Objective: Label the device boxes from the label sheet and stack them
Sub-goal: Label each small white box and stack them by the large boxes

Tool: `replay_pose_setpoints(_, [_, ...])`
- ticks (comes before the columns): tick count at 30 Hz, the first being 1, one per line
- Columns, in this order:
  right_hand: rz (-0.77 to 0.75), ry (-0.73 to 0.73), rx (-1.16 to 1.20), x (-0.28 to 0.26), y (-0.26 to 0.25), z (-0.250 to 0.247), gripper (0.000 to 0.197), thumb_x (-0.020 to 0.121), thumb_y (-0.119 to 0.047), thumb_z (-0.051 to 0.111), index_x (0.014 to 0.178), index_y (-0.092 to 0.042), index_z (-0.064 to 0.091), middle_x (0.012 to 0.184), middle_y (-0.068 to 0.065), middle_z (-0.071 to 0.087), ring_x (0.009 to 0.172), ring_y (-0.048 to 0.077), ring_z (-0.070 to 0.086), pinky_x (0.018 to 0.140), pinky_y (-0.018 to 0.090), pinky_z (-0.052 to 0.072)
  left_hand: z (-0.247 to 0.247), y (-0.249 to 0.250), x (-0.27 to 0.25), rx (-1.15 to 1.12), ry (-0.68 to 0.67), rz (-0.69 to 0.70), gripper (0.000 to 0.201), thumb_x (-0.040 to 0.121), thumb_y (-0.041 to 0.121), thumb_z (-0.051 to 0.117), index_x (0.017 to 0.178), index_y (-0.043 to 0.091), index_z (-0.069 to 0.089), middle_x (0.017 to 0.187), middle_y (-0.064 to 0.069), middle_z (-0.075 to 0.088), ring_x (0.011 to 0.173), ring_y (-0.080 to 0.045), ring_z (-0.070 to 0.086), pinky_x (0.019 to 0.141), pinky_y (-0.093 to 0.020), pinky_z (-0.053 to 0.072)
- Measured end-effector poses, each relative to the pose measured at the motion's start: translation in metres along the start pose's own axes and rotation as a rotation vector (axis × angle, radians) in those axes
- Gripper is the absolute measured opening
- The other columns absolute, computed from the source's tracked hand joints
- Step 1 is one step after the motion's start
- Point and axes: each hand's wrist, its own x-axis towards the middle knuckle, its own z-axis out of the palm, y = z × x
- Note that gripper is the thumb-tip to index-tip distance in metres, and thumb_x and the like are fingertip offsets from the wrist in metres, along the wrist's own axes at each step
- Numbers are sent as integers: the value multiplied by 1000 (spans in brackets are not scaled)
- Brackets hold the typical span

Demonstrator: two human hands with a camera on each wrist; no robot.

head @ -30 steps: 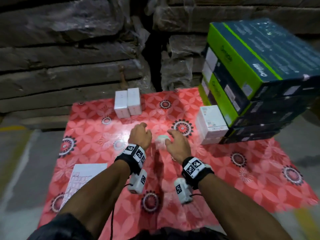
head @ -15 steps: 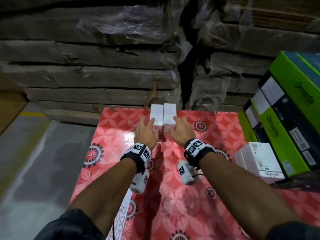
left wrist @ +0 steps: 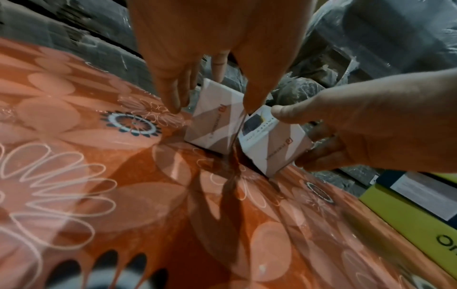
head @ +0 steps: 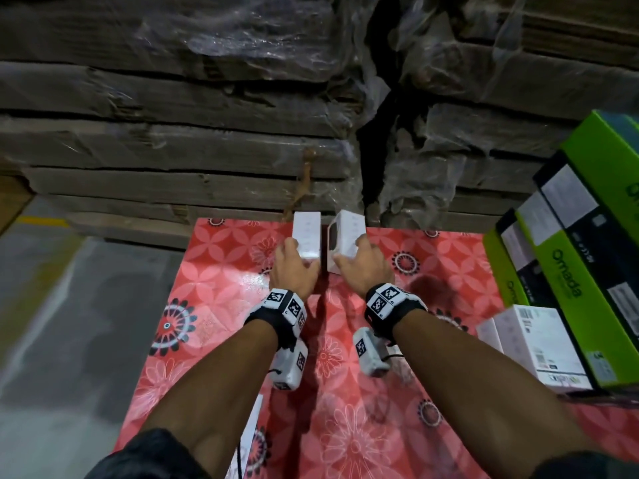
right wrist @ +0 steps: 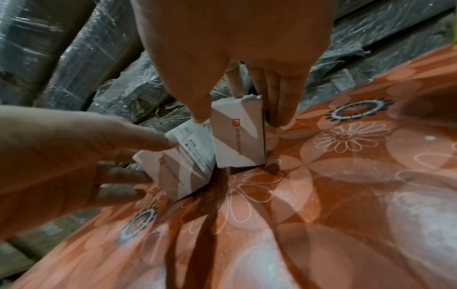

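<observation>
You are at the pick-up step: each hand is taking one of the two small white boxes at the far edge of the red floral surface [head: 221, 305], just in front of the wrapped cardboard stacks [head: 173, 150]. Your left hand [head: 294, 271] has thumb and fingers closed around the left box [head: 306, 236], which sits flat. Your right hand [head: 363, 267] grips the right box [head: 347, 236], tipped up on one edge and leaning away from its neighbour, with a dark gap between them. No label is visible on either from here, so I judge the next move is to bring them toward you, to the label sheet [head: 250, 433] at the near edge by your left forearm. Right of the two boxes, another white box [head: 536, 344] rests against the green and black carton stack [head: 570, 271]; all cartons are closed, contents unseen.
</observation>
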Motion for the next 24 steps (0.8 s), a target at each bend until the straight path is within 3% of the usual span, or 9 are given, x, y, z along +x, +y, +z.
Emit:
replay_pose_setpoints(4, [90, 5, 91, 9, -1, -2, 59, 88, -49, 62, 132, -15, 43, 126, 16, 59, 113, 40, 59, 93, 44, 50, 0, -1, 0, -56, 41, -49, 43, 85, 27, 64, 118, 11, 43, 121, -11, 52, 105, -28, 53, 77, -32, 38])
replay_pose_setpoints(6, [105, -4, 136, 10, 0, -5, 58, 87, -41, 64, 132, -13, 42, 126, 17, 59, 114, 40, 58, 94, 43, 49, -2, -2, 2, -108, 47, -91, 42, 82, 28, 63, 114, 13, 41, 117, -10, 54, 100, -28, 55, 79, -35, 45])
replay_pose_setpoints(9, [99, -21, 234, 3, 7, -3, 50, 85, -35, 67, 123, -12, 45, 122, 15, 59, 111, 37, 58, 92, 39, 47, -9, -7, -1, -224, 58, -167, 46, 79, 32, 61, 118, 20, 40, 116, -7, 59, 96, -26, 59, 82, -37, 50])
replay_pose_setpoints(12, [124, -38, 377, -17, 19, 7, 53, 83, -36, 68, 126, -15, 46, 123, 9, 60, 109, 32, 59, 95, 45, 49, -12, -22, -14, -384, 44, -204, 55, 72, 44, 55, 123, 34, 40, 118, -2, 62, 95, -27, 64, 85, -43, 54])
replay_pose_setpoints(14, [150, -50, 496, -31, 27, 17, 58, 79, -39, 68, 128, -15, 49, 124, 7, 61, 109, 29, 60, 96, 47, 49, -14, -35, -28, -457, 41, -218, 56, 68, 50, 49, 123, 38, 42, 108, -3, 66, 87, -28, 67, 79, -50, 57])
replay_pose_setpoints(18, [183, -58, 631, -53, 44, 40, 73, 62, -54, 64, 124, -15, 59, 119, 4, 66, 106, 24, 64, 95, 46, 52, -25, -46, -66, -548, 75, -263, 31, 87, 27, 48, 118, 26, 51, 104, -4, 67, 88, -23, 64, 81, -42, 55])
replay_pose_setpoints(20, [183, -75, 670, -68, 45, 42, 68, 66, -50, 64, 124, -16, 58, 120, 4, 64, 105, 23, 64, 92, 43, 54, -29, -50, -81, -627, 76, -305, 23, 91, 23, 46, 114, 27, 50, 106, -5, 66, 93, -25, 64, 84, -42, 54])
replay_pose_setpoints(22, [155, -67, 664, -81, 46, 42, 61, 68, -50, 63, 119, -17, 61, 120, 8, 62, 102, 23, 64, 86, 40, 55, -29, -57, -93, -700, 71, -351, 31, 83, 32, 46, 113, 27, 51, 106, -5, 66, 96, -27, 65, 87, -45, 54])
replay_pose_setpoints(24, [137, -62, 604, -91, 46, 39, 52, 79, -47, 63, 120, -16, 61, 123, 11, 60, 104, 26, 61, 90, 40, 53, -27, -66, -102, -757, 77, -404, 36, 74, 39, 47, 108, 30, 54, 103, -6, 68, 94, -29, 66, 86, -51, 55])
